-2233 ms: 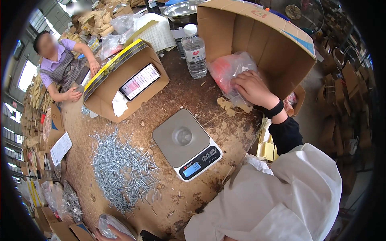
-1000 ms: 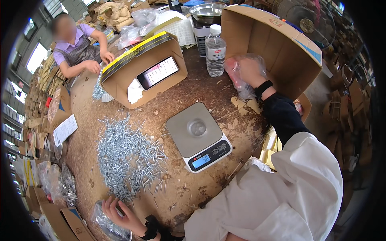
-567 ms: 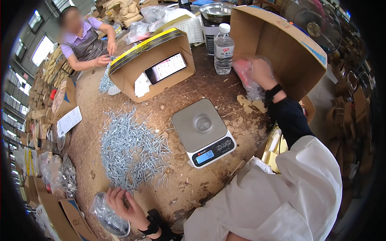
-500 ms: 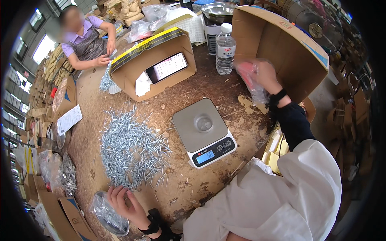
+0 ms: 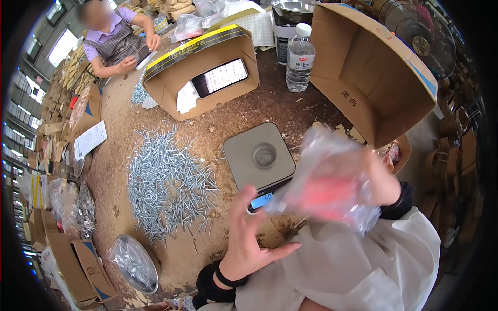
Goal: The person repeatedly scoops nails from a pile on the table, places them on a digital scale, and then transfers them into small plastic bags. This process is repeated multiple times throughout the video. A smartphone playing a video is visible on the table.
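My right hand [image 5: 379, 179] grips a clear plastic bag [image 5: 332, 194] with something red inside, blurred by motion, held over the near right edge of the table. Facing it, my left hand [image 5: 249, 241] is open and holds nothing, its fingers spread apart near the front of the digital scale [image 5: 246, 168]. A small clear round dish [image 5: 264, 155] rests on the scale's plate, and the bag covers part of the scale's front panel. Left of the scale lies a wide heap of silver screws [image 5: 168, 181].
A metal bowl [image 5: 151, 259] holding clear plastic bags stands at the near left. Toward the back are a cardboard box [image 5: 161, 111] with a phone [image 5: 220, 79] in it, a water bottle [image 5: 299, 62] and a large open carton [image 5: 358, 78]. A co-worker [image 5: 116, 39] handles something at the far left.
My right hand has brought the bag from beside the large carton toward me. My left hand has moved right, from the heap's near edge to the scale's front.
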